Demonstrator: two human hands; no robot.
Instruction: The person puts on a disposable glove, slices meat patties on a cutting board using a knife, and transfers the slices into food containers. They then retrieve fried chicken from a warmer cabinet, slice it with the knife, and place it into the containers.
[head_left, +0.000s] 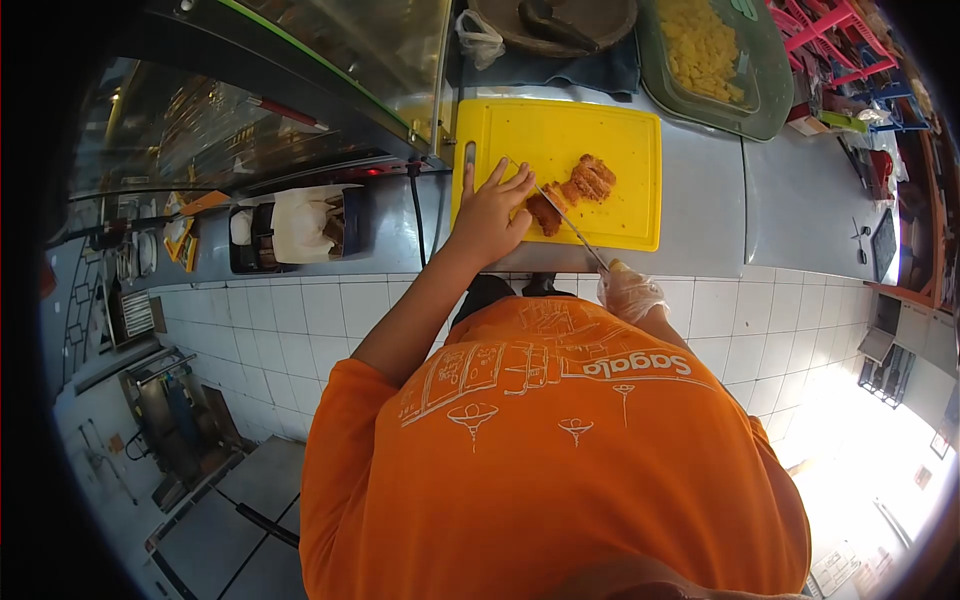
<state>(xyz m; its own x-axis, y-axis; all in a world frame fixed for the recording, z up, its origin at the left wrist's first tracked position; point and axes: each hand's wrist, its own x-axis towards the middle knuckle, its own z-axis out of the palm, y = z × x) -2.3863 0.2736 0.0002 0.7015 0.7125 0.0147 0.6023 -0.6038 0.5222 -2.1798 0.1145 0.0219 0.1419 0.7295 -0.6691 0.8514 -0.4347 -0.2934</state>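
On the yellow cutting board (620, 130) lies brown, crumbed fried food (592, 178) in pieces, with one piece (544, 214) nearest my left hand. My left hand (492, 212) is bare, its fingers spread over the left part of the board, fingertips by the tip of the knife. In my right hand (632, 292), which wears a clear plastic glove, is the handle of a knife (573, 228). The blade slants up and left across the board, over the food. Whether the left fingertips touch the blade cannot be made out.
A green-lidded container (697, 50) of yellow cubes stands behind the board at right, beside a round brown bowl (520, 45) with a dark utensil. A glass case (400, 60) is at left. A black cable (416, 215) hangs near my left forearm. Scissors (861, 235) lie far right.
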